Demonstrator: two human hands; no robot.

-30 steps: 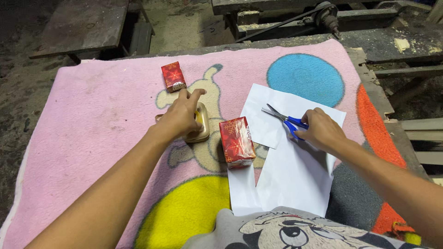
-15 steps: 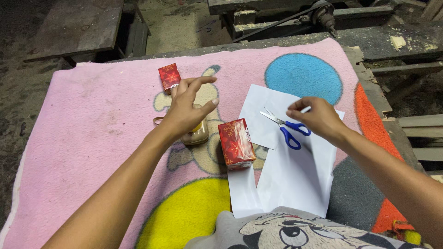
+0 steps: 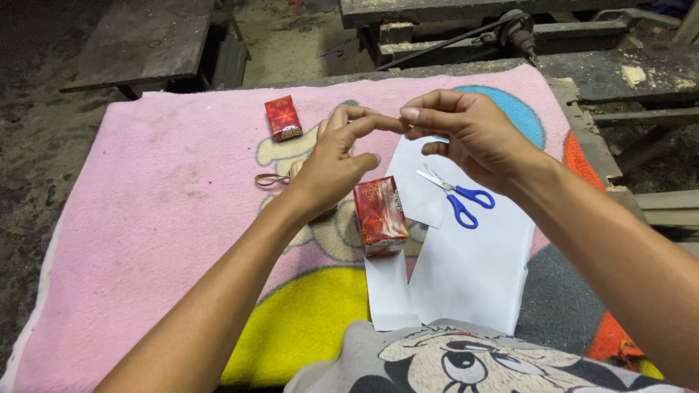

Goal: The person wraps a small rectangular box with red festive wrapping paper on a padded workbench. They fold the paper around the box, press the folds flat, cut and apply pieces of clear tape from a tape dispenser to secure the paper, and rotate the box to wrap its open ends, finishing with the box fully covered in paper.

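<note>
Both hands are raised above the pink blanket [image 3: 160,204], and their fingertips are brought together in the air. The right hand [image 3: 473,135] is closed to a narrow pinch, thumb against forefinger. The forefinger of the left hand [image 3: 331,171] is curled over to meet that pinch, while its thumb is kept apart below. Whether anything thin is held between the fingertips cannot be told.

Some work appears to be done. A small red-wrapped box [image 3: 380,215] is stood upright just below the left hand, at the left edge of the white paper [image 3: 473,269]. A second red-wrapped box [image 3: 282,118] is set well apart, nearer the far edge of the blanket. Both seem fully covered.

The blue-handled scissors [image 3: 459,196] are laid down on the white paper, near the right wrist, and are touched by neither hand. The sheet is seen to be cut, with a slit running up from its near edge, yet it is spread flat and folded around nothing, so that part is judged unfinished.

A tan roll-like object [image 3: 297,171] is partly hidden behind the left hand, and its kind cannot be made out
</note>
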